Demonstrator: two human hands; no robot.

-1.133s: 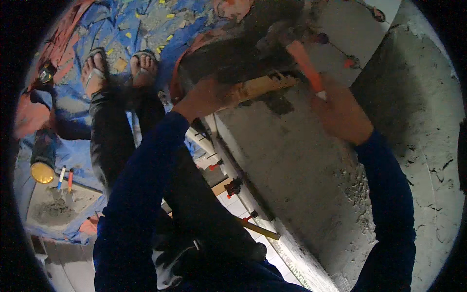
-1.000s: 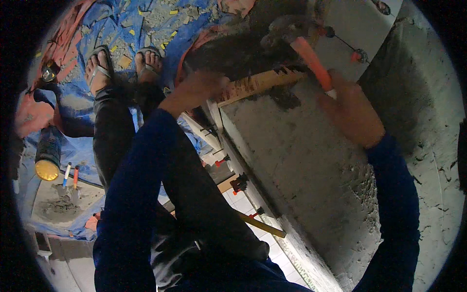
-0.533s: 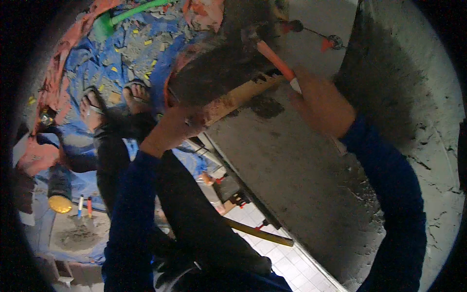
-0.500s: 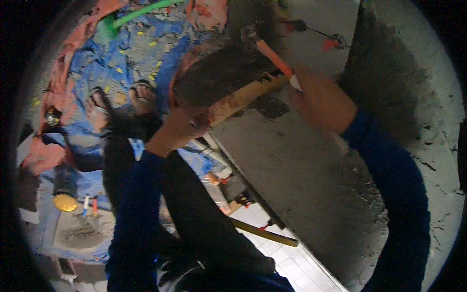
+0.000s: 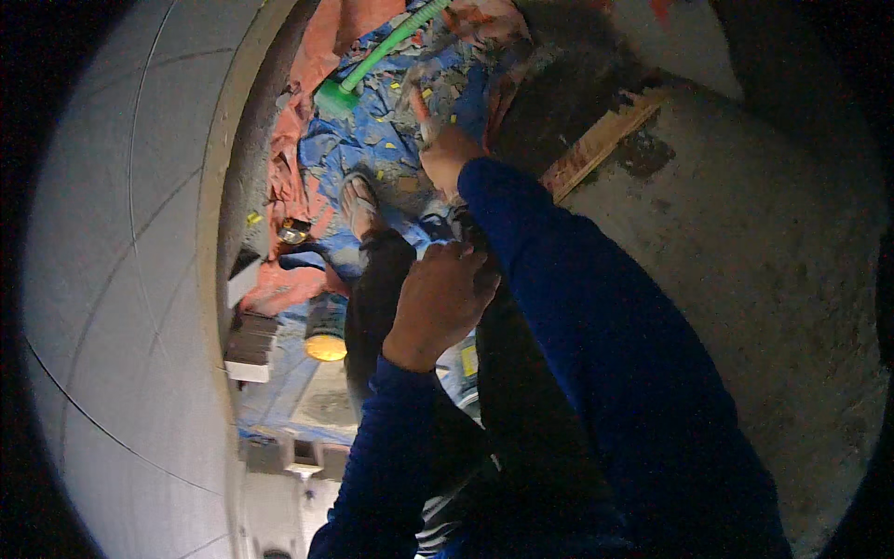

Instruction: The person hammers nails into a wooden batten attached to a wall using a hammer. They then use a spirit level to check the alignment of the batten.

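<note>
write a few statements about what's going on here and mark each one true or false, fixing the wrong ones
1. The right hand holds an orange-handled tool. True.
2. A dark cylinder with a yellow end is to the left of the left hand. True.
3. The left hand grips the wooden board. False: the board is well apart from it, over to the right.
4. The long-handled tool near the top of the view is green. True.
5. Both sleeves are bright orange. False: they are dark blue.
</note>
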